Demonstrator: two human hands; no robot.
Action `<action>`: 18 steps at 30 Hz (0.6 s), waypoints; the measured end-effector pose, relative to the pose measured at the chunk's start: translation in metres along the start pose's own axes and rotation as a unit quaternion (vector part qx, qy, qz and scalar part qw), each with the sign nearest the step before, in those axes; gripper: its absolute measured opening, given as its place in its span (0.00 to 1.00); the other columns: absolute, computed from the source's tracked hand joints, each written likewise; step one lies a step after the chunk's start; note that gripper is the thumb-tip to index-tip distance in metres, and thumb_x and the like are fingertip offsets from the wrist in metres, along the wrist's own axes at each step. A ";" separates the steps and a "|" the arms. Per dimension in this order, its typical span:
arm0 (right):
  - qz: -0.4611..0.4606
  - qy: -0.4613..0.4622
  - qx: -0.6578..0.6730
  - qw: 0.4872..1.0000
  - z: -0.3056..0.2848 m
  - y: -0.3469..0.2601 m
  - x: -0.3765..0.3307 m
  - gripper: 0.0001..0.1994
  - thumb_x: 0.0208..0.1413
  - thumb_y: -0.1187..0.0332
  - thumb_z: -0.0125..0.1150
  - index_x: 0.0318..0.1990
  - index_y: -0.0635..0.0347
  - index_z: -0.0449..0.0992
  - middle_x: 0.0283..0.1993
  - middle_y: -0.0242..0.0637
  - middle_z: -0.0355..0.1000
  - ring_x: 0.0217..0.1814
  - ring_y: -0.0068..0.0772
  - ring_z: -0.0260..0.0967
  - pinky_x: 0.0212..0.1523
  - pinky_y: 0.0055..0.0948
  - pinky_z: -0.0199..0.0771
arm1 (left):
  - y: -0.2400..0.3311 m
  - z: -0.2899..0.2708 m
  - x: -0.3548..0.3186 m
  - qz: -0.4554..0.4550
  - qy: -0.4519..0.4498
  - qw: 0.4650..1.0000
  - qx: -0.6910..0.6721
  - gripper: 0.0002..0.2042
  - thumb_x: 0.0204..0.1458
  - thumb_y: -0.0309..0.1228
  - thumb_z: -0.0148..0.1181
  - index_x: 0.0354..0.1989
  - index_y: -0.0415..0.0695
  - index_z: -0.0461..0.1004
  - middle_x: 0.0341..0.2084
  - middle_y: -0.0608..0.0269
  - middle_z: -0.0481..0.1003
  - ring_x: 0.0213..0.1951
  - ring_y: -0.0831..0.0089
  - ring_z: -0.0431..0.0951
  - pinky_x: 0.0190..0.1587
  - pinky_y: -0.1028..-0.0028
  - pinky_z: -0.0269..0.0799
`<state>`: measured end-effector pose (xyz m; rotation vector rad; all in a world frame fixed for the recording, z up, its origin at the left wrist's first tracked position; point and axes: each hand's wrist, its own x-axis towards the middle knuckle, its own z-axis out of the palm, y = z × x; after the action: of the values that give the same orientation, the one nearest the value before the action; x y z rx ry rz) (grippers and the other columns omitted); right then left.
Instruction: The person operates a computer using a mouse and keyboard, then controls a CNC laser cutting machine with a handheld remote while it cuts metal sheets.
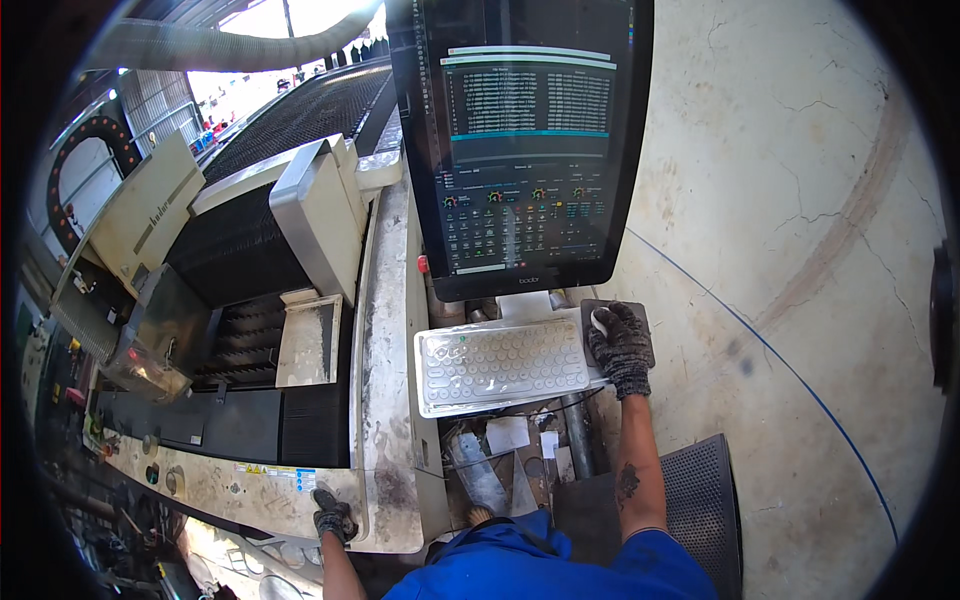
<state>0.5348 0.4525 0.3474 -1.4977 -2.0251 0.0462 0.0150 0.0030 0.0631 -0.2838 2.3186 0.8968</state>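
My right hand (622,350), in a dark knitted glove, is closed over a white computer mouse (599,322). The mouse rests on a dark mouse pad (643,322), and the glove hides most of it. Left of the pad lies a white keyboard (503,370) with round keys under a clear cover. Above it stands a tall monitor (530,150) showing a list window and rows of icons. My left hand (334,516), gloved too, rests on the front corner of a pale machine (390,460), its fingers apart and nothing visible in them.
The machine's slatted bed (250,340) and a pale raised housing (315,195) are at left, below a ribbed hose (230,45). Below the keyboard, a shelf holds papers and metal pieces (480,475). A blue cable (770,345) crosses the concrete floor beside a perforated dark panel (695,510).
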 end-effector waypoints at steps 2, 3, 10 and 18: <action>0.005 0.003 -0.002 1.000 -0.002 0.001 -0.002 0.18 0.51 0.59 0.65 0.50 0.50 0.80 0.61 0.39 0.70 0.60 0.45 0.68 0.62 0.41 0.68 | 0.014 0.003 -0.022 -0.003 -0.003 1.000 0.007 0.37 0.37 0.33 0.70 0.58 0.30 0.62 0.46 0.43 0.75 0.43 0.55 0.80 0.45 0.59 0.78; 0.002 0.006 0.001 1.000 -0.002 -0.001 -0.002 0.18 0.51 0.59 0.65 0.50 0.50 0.80 0.60 0.40 0.70 0.60 0.45 0.68 0.62 0.41 0.68 | 0.012 -0.001 -0.019 -0.003 0.000 1.000 0.005 0.37 0.37 0.33 0.70 0.58 0.30 0.62 0.46 0.43 0.75 0.43 0.55 0.80 0.45 0.59 0.78; -0.005 0.005 0.013 1.000 0.006 0.004 0.001 0.19 0.51 0.57 0.65 0.51 0.46 0.79 0.61 0.40 0.69 0.63 0.44 0.66 0.63 0.42 0.66 | 0.001 0.000 -0.003 -0.001 0.026 1.000 -0.001 0.37 0.36 0.33 0.72 0.57 0.31 0.62 0.45 0.43 0.75 0.42 0.54 0.80 0.43 0.58 0.79; -0.018 0.008 0.019 1.000 0.006 0.003 0.000 0.17 0.52 0.61 0.64 0.50 0.50 0.80 0.59 0.42 0.71 0.62 0.45 0.68 0.63 0.41 0.67 | 0.001 0.000 -0.010 0.000 0.024 1.000 -0.016 0.30 0.37 0.32 0.71 0.50 0.35 0.68 0.40 0.46 0.76 0.36 0.56 0.80 0.38 0.58 0.79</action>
<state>0.5346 0.4555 0.3417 -1.4345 -2.0265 0.0569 0.0227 0.0031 0.0700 -0.3230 2.3494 0.9378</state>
